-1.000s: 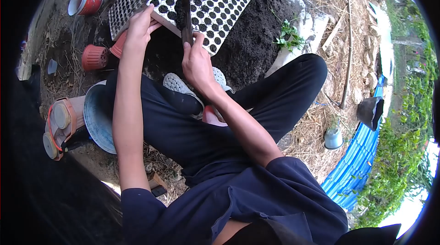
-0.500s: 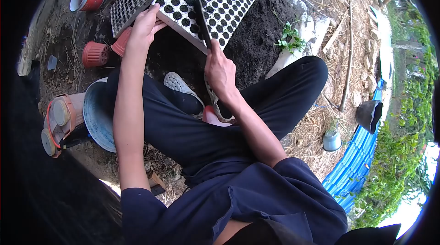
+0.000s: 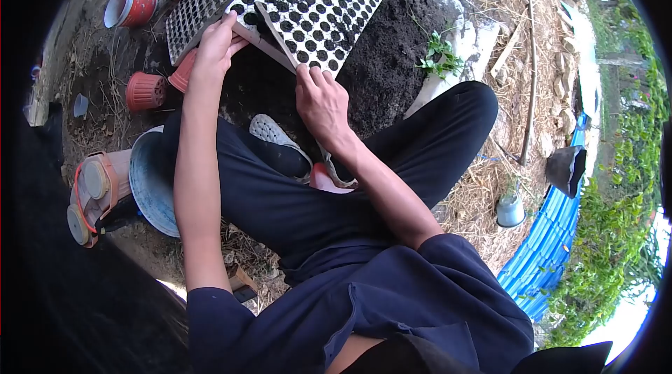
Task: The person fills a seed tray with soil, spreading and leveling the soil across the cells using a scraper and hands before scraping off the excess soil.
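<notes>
A white seedling tray (image 3: 318, 6) lies tilted in front of me, its round cells filled with dark soil. My left hand (image 3: 215, 46) is closed on its near left corner, thumb along the top edge. Closed around one end of a long, thin flat strip (image 3: 277, 37) is my right hand (image 3: 323, 102), at the tray's near edge. The strip lies across the near left cells, seen almost edge-on; its exact kind I cannot make out. Crumbs of soil are scattered on the tray's white surface. A second, greyer tray (image 3: 213, 6) sits beneath and to the left.
Dark loose soil (image 3: 385, 52) is heaped right of the tray, beside a leafy green sprig (image 3: 441, 58). Red plastic pots (image 3: 145, 91) stand at the left. A blue basin (image 3: 152, 181) is by my left leg. A clog (image 3: 271, 129) shows between my legs.
My right hand has moved left and slightly down, bringing the strip toward the tray's near left corner. The strip has turned and leans further left. The left hand keeps its hold.
</notes>
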A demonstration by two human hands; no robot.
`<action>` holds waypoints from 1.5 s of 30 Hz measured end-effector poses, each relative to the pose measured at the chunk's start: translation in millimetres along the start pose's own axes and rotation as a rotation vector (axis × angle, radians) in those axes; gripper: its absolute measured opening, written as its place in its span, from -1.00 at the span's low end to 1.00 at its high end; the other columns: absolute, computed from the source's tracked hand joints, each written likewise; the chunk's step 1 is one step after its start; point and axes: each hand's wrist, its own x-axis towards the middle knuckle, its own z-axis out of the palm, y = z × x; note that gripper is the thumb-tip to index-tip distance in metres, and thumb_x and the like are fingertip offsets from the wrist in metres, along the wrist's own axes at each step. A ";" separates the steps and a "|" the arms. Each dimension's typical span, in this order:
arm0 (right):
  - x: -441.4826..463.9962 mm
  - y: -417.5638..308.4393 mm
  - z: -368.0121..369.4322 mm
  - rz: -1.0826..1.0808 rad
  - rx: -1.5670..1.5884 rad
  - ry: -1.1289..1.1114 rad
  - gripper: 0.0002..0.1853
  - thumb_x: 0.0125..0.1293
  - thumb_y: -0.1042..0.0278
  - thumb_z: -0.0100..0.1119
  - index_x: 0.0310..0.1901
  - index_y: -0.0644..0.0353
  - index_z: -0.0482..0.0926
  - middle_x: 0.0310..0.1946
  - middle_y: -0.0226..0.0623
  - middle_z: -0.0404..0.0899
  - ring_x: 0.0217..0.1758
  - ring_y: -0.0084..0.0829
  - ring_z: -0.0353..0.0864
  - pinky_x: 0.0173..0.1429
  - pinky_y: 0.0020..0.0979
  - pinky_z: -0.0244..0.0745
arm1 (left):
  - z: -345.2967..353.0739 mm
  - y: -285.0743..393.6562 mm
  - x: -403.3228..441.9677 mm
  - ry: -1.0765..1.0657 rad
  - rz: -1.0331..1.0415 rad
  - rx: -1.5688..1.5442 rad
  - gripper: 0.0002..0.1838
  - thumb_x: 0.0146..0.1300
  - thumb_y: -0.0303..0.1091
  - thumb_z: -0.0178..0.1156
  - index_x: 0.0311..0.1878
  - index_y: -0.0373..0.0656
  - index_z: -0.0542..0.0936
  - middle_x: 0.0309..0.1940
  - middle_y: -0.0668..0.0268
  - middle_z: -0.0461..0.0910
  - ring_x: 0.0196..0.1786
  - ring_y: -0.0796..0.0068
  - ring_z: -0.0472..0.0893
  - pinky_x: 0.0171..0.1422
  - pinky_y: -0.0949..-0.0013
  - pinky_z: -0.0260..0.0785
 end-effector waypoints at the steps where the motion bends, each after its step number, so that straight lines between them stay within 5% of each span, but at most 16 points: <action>1: -0.4 1.9 0.7 -0.002 0.005 0.009 -0.74 0.24 0.47 0.25 -0.03 0.15 0.52 -0.34 -0.25 0.50 -0.33 -0.25 0.60 -0.34 -0.22 0.53 | -0.3 -1.7 0.9 0.001 0.002 0.000 -0.59 0.59 -0.18 0.03 0.29 -0.29 0.46 0.14 0.07 0.59 0.21 0.22 0.59 0.39 -0.03 0.45; 11: -29.8 56.2 -11.0 0.476 -0.094 -0.116 -0.86 0.40 0.38 0.10 -0.10 0.22 0.42 -0.20 -0.07 0.48 -0.35 0.04 0.66 -0.33 -0.01 0.56 | 2.6 -2.6 -3.1 -0.004 0.037 0.001 -0.59 0.60 -0.19 0.02 0.29 -0.31 0.47 0.12 0.06 0.61 0.16 0.18 0.62 0.38 -0.04 0.45; 16: -15.9 33.1 -16.1 0.430 0.089 -0.083 -0.83 0.42 0.35 0.14 -0.08 0.23 0.47 -0.15 -0.04 0.55 -0.27 0.09 0.66 -0.24 0.00 0.54 | 3.1 -0.3 -2.9 -0.024 0.032 0.008 -0.60 0.60 -0.19 0.01 0.28 -0.31 0.48 0.10 0.07 0.62 0.15 0.20 0.63 0.38 -0.02 0.45; 20: -5.9 4.1 -14.5 0.056 0.184 -0.102 -0.86 0.34 0.43 0.20 -0.11 0.17 0.50 -0.27 -0.14 0.48 -0.36 -0.06 0.63 -0.30 -0.11 0.54 | 1.8 -1.1 -3.0 -0.009 0.034 0.012 -0.60 0.60 -0.19 0.01 0.26 -0.30 0.48 0.10 0.07 0.62 0.15 0.22 0.63 0.37 0.00 0.46; 25: 2.1 19.0 -3.5 0.178 0.128 -0.049 -0.86 0.32 0.44 0.16 -0.15 0.23 0.46 -0.29 -0.10 0.48 -0.41 -0.05 0.64 -0.35 -0.10 0.56 | -1.5 -4.3 0.3 -0.009 0.028 0.011 -0.61 0.60 -0.18 0.01 0.26 -0.30 0.49 0.10 0.06 0.62 0.15 0.22 0.64 0.35 0.00 0.47; 29: 5.5 59.2 3.5 0.443 -0.015 -0.053 -0.82 0.37 0.36 0.11 -0.09 0.24 0.43 -0.21 -0.04 0.53 -0.34 0.08 0.67 -0.31 0.00 0.59 | 0.9 -5.1 -3.1 -0.017 0.036 0.017 -0.61 0.60 -0.18 0.01 0.25 -0.31 0.49 0.10 0.06 0.62 0.15 0.20 0.64 0.35 -0.01 0.47; 32: 9.8 80.4 1.5 0.675 -0.090 -0.152 -0.75 0.42 0.29 0.08 0.00 0.24 0.39 -0.11 0.04 0.60 -0.17 0.19 0.67 -0.07 0.12 0.54 | 1.1 -3.3 -4.5 -0.020 0.035 0.018 -0.60 0.60 -0.18 0.01 0.26 -0.31 0.48 0.11 0.06 0.62 0.16 0.18 0.64 0.35 -0.02 0.47; 38: 9.5 118.6 3.3 1.077 -0.003 -0.078 -0.71 0.47 0.26 0.04 0.07 0.26 0.37 0.01 0.11 0.63 0.03 0.15 0.66 0.10 0.09 0.51 | 4.7 -0.3 -6.0 -0.005 0.020 0.005 -0.60 0.60 -0.19 0.01 0.27 -0.31 0.46 0.11 0.05 0.61 0.16 0.17 0.63 0.36 -0.03 0.47; 42: 7.5 158.8 26.0 1.588 0.572 0.290 -0.69 0.49 0.29 0.00 0.17 0.21 0.34 -0.18 0.05 0.69 -0.49 -0.12 0.74 -0.20 -0.09 0.63 | 4.0 -0.3 -3.5 0.012 0.007 0.016 -0.59 0.60 -0.19 0.00 0.29 -0.31 0.45 0.12 0.05 0.61 0.16 0.17 0.63 0.38 -0.04 0.45; 45: -9.2 188.6 55.1 1.625 0.396 0.297 -0.69 0.48 0.34 -0.02 0.18 0.18 0.33 -0.28 0.01 0.69 -0.62 -0.21 0.68 -0.43 -0.19 0.60 | 6.1 1.3 -6.1 0.016 0.002 0.020 -0.59 0.61 -0.20 -0.01 0.31 -0.31 0.43 0.14 0.04 0.60 0.18 0.16 0.62 0.39 -0.04 0.45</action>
